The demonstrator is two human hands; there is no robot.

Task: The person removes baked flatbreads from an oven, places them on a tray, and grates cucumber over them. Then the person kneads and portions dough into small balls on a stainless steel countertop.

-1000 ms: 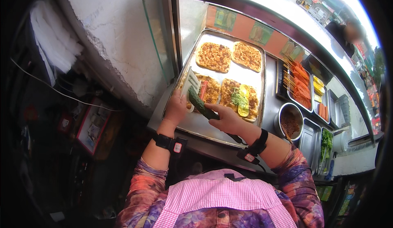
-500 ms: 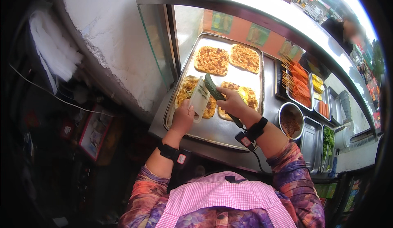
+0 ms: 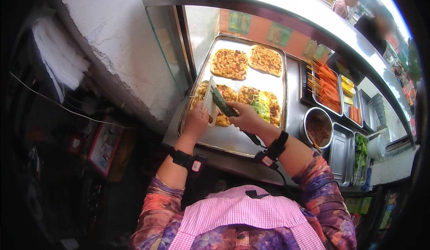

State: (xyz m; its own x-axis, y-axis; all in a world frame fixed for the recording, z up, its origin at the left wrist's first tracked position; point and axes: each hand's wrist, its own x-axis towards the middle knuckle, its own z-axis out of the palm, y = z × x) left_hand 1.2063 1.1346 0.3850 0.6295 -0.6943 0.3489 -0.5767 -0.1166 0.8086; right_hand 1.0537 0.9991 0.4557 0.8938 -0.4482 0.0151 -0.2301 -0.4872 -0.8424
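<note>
Over a metal baking tray (image 3: 230, 147) with square flatbreads (image 3: 227, 63), my left hand (image 3: 197, 121) is closed on a pale flat grater (image 3: 208, 95), held tilted above the lower-left flatbread (image 3: 199, 91). My right hand (image 3: 244, 117) grips a long dark-green cucumber (image 3: 219, 101), its upper end against the grater's face. The lower-right flatbread (image 3: 275, 111) has leafy greens and a yellow layer (image 3: 262, 104) on it, partly behind my right hand.
To the right are trays of skewers (image 3: 327, 88), yellow slices (image 3: 348, 86), sausages and greens (image 3: 360, 156), a bowl of brown sauce (image 3: 317, 126) and a steel pan (image 3: 341, 153). A glass panel (image 3: 163, 52) and wall stand at left. People (image 3: 374, 28) are outside.
The cucumber moved up along the grater half a second ago and is now back lower and further left. The grater and both my hands shifted slightly. A person outside moved rightward.
</note>
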